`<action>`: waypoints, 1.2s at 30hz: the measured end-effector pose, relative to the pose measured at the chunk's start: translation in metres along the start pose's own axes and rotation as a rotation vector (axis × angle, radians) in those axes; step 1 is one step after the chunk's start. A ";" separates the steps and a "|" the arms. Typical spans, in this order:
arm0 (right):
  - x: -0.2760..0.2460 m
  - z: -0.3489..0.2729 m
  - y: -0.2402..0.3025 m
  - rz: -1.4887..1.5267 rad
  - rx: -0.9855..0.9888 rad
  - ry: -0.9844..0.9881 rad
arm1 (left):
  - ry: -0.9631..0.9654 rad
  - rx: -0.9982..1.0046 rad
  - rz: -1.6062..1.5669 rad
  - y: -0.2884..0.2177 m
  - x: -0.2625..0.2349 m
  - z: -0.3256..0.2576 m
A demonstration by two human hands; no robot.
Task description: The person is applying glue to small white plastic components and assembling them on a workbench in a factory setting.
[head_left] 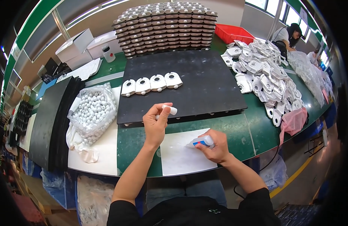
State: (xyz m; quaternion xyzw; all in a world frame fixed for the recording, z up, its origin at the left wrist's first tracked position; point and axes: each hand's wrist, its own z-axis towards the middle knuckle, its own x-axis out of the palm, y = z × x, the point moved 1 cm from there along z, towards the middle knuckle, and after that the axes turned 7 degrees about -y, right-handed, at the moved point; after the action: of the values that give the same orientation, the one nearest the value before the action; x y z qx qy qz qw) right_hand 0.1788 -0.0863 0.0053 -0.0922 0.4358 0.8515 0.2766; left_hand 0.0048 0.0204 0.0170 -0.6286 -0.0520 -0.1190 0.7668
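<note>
My left hand is raised over the near edge of the black board. Thumb and index finger pinch a small white cylindrical piece, and a second bit of white shows lower, between the fingers. My right hand is wrapped around a small white squeeze bottle with a blue and red label. The bottle is tilted, its nozzle pointing left above a white sheet. On the board, several white moulded parts stand side by side in a row, each with a round hole and a white ball at its near end.
A clear bag of white balls sits left of the board, beside stacked black boards. White moulded parts are heaped at right, near a red bin. Loaded trays rise behind. Another person sits far right.
</note>
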 end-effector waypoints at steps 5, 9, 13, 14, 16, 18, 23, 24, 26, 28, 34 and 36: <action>0.000 -0.001 -0.002 -0.017 -0.030 -0.006 | 0.035 -0.040 -0.007 -0.002 0.002 -0.001; 0.000 -0.001 -0.002 0.003 -0.035 -0.057 | 0.046 -0.046 -0.001 0.000 0.001 -0.002; -0.001 -0.001 -0.003 -0.004 -0.051 -0.065 | 0.061 -0.043 0.023 -0.001 0.003 -0.003; -0.001 -0.001 -0.003 -0.005 -0.051 -0.066 | 0.063 -0.060 0.022 -0.002 0.004 -0.003; -0.001 0.000 -0.002 -0.006 -0.041 -0.054 | 0.068 -0.068 0.028 0.000 0.003 -0.003; 0.000 0.001 -0.001 -0.003 -0.038 -0.048 | 0.072 -0.074 0.035 0.002 0.003 -0.002; 0.000 0.002 0.001 0.006 -0.008 -0.052 | 0.103 -0.123 0.007 0.004 0.004 -0.001; 0.000 -0.001 -0.002 0.053 0.086 -0.084 | 0.104 -0.121 0.008 0.004 0.004 0.000; -0.001 -0.002 -0.004 0.100 0.177 -0.120 | 0.109 -0.170 -0.006 0.003 0.005 0.000; -0.004 -0.001 -0.005 0.297 0.308 -0.232 | 0.122 -0.209 -0.035 0.000 0.007 0.000; -0.009 0.000 -0.011 0.624 0.383 -0.182 | 0.148 -0.363 -0.144 0.008 0.006 -0.004; -0.008 -0.001 -0.012 0.639 0.385 -0.175 | 0.158 -0.439 -0.204 0.009 0.006 -0.006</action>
State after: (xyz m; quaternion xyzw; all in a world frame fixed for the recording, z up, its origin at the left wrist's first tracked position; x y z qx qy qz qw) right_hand 0.1925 -0.0842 -0.0003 0.1747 0.5692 0.8021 0.0457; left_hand 0.0125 0.0157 0.0090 -0.7604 -0.0277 -0.2529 0.5975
